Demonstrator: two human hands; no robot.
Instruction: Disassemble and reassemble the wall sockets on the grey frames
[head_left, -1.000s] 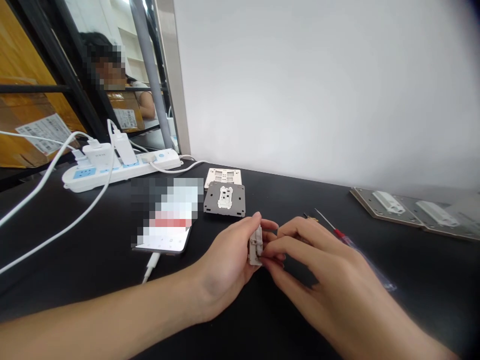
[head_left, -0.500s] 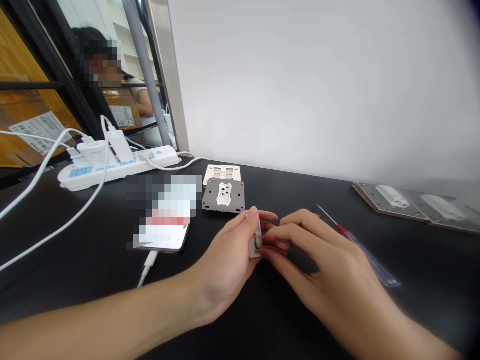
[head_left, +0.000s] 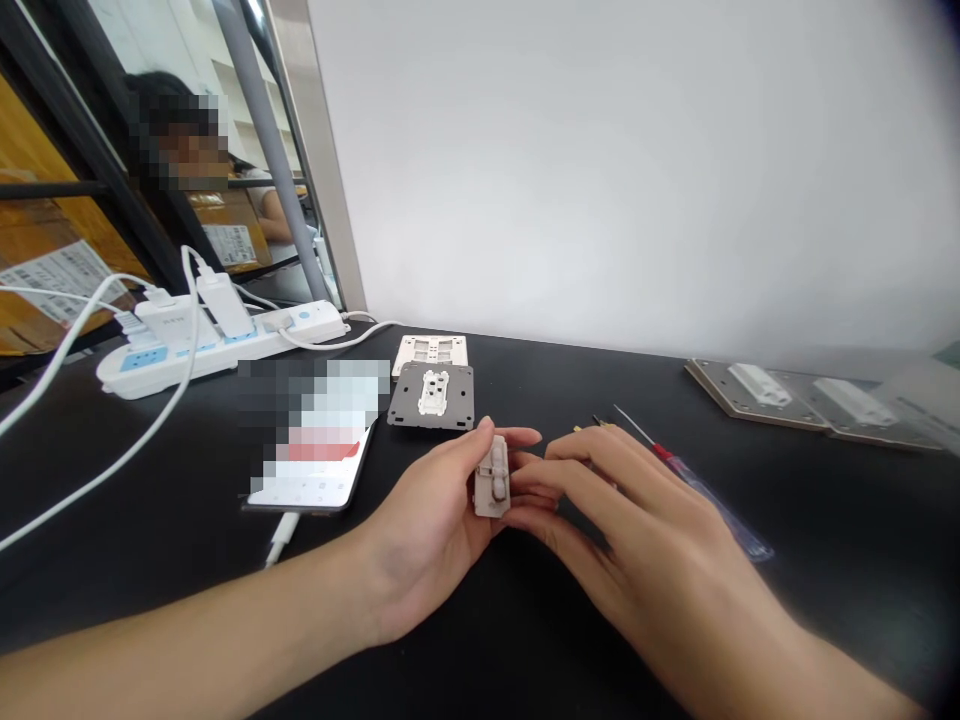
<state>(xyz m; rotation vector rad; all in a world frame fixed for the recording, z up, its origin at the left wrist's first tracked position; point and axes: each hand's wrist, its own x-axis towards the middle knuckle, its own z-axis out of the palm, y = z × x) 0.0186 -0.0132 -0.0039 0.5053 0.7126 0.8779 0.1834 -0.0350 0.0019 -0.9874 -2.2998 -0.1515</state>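
**A:** Edges, open room?

**B:** Black table [head_left: 862, 560], shut off on the far side by a white wall [head_left: 600, 180]. Far left: white power strip [head_left: 225, 343] with chargers plugged in, cables trailing toward the near left. Phone [head_left: 300, 490] flat on the table, just left of the hands, with a white cable [head_left: 277, 535] at its near end. Far of the hands: grey switch plate [head_left: 431, 397], and a white plate [head_left: 430, 350] touching its far edge. Screwdriver [head_left: 705, 495] just right of the hands, tip pointing far-left. Two mounted plates [head_left: 757, 385] far right, by the wall and well apart from the hands. Bare tabletop near right, and between screwdriver and mounted plates.

**A:** Piece in hand?

**B:** Small white module [head_left: 493, 478], held upright off the table between both hands, near of the grey plate.

**A:** Left hand?

**B:** Left hand [head_left: 431, 520] closed around the module from the left, thumb over its far top edge, palm side turned right.

**A:** Right hand?

**B:** Right hand [head_left: 637, 530] knuckles-up, fingers bent, tips against the module's right side. Real grip or plain touch: cannot tell. Forearms in from near left and near right, both low over the table.
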